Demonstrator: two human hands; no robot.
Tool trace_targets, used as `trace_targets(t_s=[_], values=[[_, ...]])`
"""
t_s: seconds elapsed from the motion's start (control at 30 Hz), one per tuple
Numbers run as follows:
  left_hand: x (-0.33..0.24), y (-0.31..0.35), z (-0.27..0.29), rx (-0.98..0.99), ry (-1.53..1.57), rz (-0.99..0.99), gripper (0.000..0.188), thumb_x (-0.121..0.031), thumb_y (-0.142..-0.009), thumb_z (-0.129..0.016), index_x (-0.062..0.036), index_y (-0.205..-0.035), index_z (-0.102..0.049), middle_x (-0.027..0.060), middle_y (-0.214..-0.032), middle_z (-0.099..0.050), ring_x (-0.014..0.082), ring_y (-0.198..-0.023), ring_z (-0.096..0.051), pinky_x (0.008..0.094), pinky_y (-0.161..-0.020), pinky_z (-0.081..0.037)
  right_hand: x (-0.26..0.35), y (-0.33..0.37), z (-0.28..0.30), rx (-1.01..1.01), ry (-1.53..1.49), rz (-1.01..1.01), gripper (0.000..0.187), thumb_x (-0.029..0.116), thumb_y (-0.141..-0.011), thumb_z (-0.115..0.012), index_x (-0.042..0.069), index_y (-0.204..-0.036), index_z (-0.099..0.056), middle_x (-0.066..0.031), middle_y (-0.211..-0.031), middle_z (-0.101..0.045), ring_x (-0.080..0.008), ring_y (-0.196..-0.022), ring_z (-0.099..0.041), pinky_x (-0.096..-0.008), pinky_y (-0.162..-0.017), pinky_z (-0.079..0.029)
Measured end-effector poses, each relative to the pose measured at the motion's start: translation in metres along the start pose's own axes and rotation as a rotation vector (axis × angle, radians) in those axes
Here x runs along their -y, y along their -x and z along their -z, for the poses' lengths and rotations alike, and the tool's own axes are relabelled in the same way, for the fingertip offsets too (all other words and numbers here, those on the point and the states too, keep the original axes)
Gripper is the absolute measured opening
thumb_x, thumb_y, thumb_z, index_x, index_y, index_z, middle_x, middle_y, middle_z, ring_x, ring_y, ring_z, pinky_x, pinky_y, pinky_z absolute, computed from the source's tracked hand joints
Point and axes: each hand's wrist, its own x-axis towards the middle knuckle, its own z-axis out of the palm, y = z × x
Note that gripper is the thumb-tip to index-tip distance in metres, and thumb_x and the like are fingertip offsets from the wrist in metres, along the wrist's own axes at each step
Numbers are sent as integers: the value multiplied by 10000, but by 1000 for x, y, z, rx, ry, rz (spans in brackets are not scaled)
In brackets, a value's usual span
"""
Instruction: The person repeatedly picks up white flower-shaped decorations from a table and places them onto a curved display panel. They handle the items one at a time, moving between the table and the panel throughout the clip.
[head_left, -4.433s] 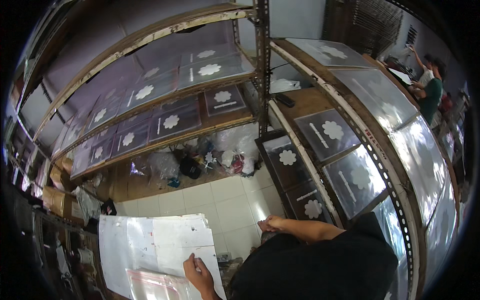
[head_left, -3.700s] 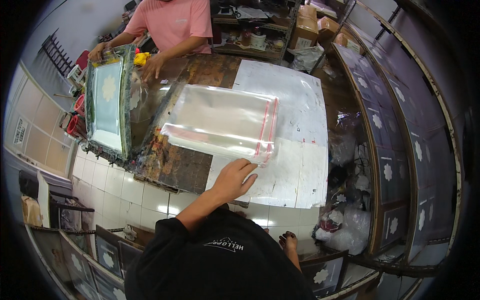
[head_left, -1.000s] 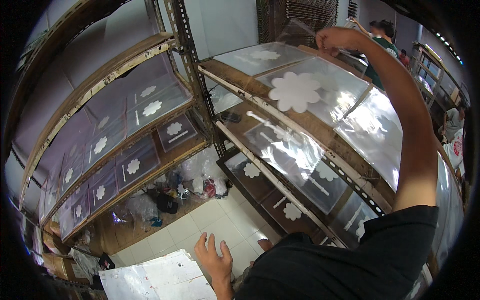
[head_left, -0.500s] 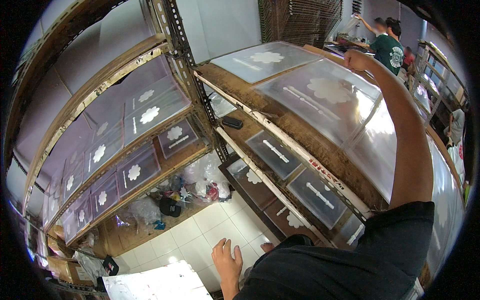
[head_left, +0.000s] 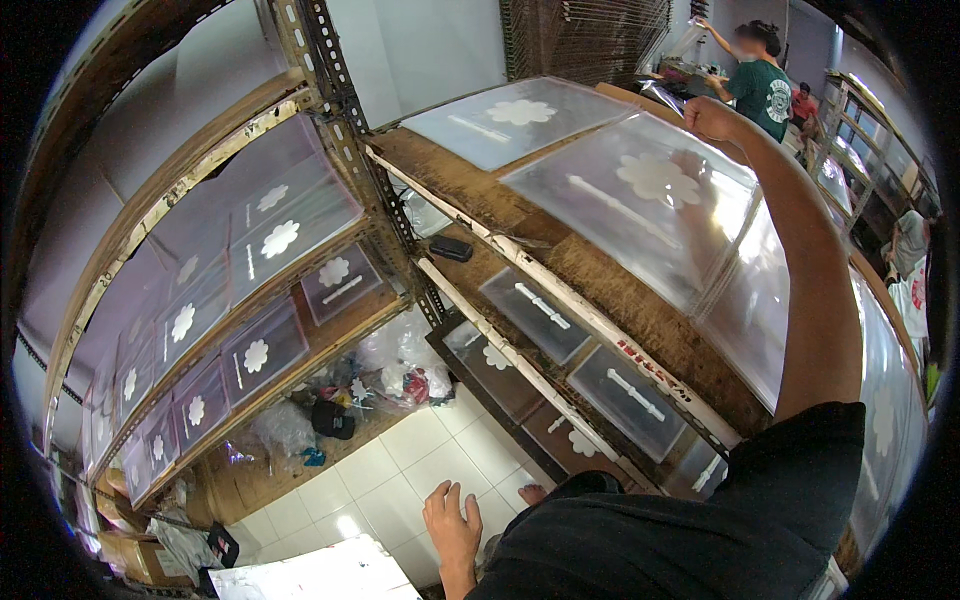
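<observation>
My right arm (head_left: 810,270) reaches across the upper shelf. My right hand (head_left: 712,118) is closed, with its fingers curled over the far edge of a clear plastic sheet (head_left: 560,185); what lies between the fingers is hidden. A white flower shape (head_left: 657,178) and a pale bar (head_left: 610,205) show on that sheet. Behind it lies another clear sheet (head_left: 450,110) with a white flower shape (head_left: 521,111). My left hand (head_left: 452,522) hangs low over the tiled floor, its fingers loosely bent and apart, holding nothing.
Metal-framed shelves (head_left: 330,130) with more flower-marked sheets stand at the left. A dark case (head_left: 451,248) rests on the shelf below. Plastic bags (head_left: 400,370) lie beneath. A white board (head_left: 320,575) is at bottom left. A person in a green shirt (head_left: 760,95) works at the back.
The view has shifted slightly. The doubled pale bar on the middle sheet now shows as one. My right hand remains closed at the far edge; my left hand is nearly unchanged.
</observation>
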Motion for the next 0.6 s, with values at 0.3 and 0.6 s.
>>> trace_targets(t_s=[0.3,0.6], values=[[3,0,-7,42,7,1,316,-125,-843,-701,19,-1120,-656,181,-1206,-605,353,-1105,-553,463,-937,-432,-14,-5,-2,-46,381,81,81,100,-747,-620,30,-707,-623,-112,-686,-612,-235,-629,-586,-416,-556,-442],[0,9,-10,43,19,-2,311,-118,-849,-693,25,-1121,-646,190,-1201,-602,363,-1097,-554,462,-932,-433,32,11,19,237,462,61,127,107,-745,-625,51,-816,-713,-155,-810,-705,-299,-747,-681,-450,-688,-524]])
